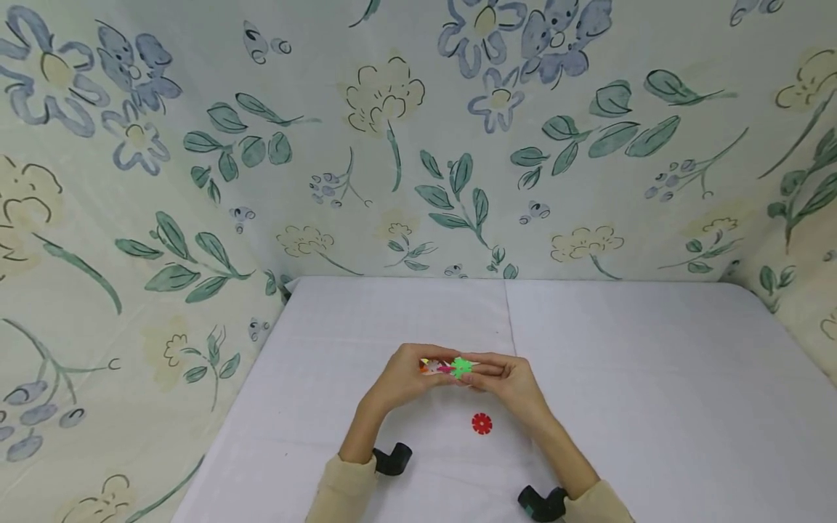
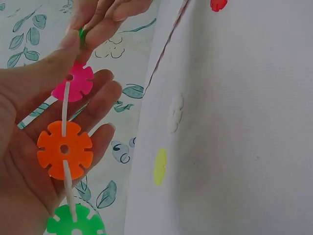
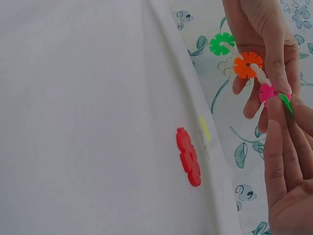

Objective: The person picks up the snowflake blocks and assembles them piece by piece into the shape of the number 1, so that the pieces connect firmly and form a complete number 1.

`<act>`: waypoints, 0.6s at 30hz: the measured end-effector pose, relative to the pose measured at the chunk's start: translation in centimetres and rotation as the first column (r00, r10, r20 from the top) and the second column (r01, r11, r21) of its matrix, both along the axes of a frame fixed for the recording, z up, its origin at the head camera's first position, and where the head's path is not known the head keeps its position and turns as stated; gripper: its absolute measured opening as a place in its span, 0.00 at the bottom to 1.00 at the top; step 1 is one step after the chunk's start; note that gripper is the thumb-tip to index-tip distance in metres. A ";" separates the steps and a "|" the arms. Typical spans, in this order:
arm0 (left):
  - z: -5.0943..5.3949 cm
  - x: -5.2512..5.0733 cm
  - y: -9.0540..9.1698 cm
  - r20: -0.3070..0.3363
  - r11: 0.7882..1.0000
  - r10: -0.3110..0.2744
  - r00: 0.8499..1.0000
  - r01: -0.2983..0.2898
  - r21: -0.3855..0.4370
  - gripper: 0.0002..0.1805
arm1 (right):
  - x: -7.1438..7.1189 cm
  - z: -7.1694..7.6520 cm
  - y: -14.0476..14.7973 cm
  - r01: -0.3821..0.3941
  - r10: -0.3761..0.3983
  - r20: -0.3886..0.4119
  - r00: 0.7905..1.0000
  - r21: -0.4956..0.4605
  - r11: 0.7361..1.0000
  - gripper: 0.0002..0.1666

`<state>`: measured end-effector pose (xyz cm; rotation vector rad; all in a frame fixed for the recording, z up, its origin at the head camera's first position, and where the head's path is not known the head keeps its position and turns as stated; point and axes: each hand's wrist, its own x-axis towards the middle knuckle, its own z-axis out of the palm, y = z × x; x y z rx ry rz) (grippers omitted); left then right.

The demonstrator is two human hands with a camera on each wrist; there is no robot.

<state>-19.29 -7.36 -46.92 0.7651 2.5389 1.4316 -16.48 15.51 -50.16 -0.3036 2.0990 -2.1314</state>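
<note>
Flower-shaped plastic discs are strung on a white cord [image 2: 66,110]. The thumb and a finger of my left hand [image 1: 407,376] pinch the pink disc [image 2: 78,83], while the other fingers spread behind the orange disc [image 2: 78,155]. Farther along the cord hangs a green disc [image 2: 61,221], partly cut off in the left wrist view. My right hand [image 1: 516,383] pinches another green disc [image 1: 461,367], seen edge-on in the wrist views, close against the pink one. The fingertips of both hands meet there, and the cord's end is hidden.
A red disc [image 1: 482,423] lies on the white-covered table [image 1: 654,392], below the hands. A yellow disc [image 2: 160,166] and a white disc [image 2: 176,113] lie near each other on the cloth. Flowered fabric [image 1: 392,160] hangs behind and at the sides.
</note>
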 end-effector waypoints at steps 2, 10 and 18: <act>0.0 0.0 0.3 -0.006 1.000 0.011 1.000 -0.011 0.009 0.21 | 0.0 -0.1 -0.1 0.014 -0.014 0.001 1.000 0.000 1.000 0.25; -0.2 0.0 0.4 0.019 0.999 0.010 1.000 -0.011 0.044 0.20 | 0.2 -0.3 -0.3 0.025 -0.025 0.039 0.999 0.004 1.000 0.26; -0.5 -0.5 -0.7 -0.022 0.997 0.072 0.997 -0.071 0.002 0.17 | -0.2 -0.1 -0.3 0.025 -0.031 0.066 0.997 0.090 0.996 0.25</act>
